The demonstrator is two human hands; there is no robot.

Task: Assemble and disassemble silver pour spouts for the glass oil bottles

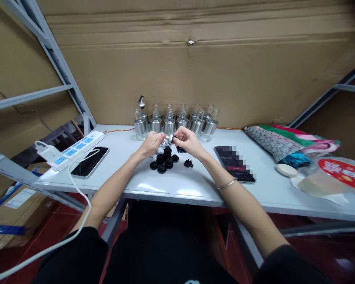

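Black clothing (165,248) nearest; beyond the black stoppers (161,159), left hand (151,143) and right hand (187,141) pinch a silver-and-black fitting (169,139); slack fingertips could drop it among them.

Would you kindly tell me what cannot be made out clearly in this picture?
- Head view: full shape of the silver-and-black piece, partly covered by the left hand and right hand.
- Head view: most of the rear bottles, hidden behind the front bottles.
- Head view: part of the phone on the right, masked by pixelation.
- Head view: right end of the red-lidded tub, cut off by the picture's edge.
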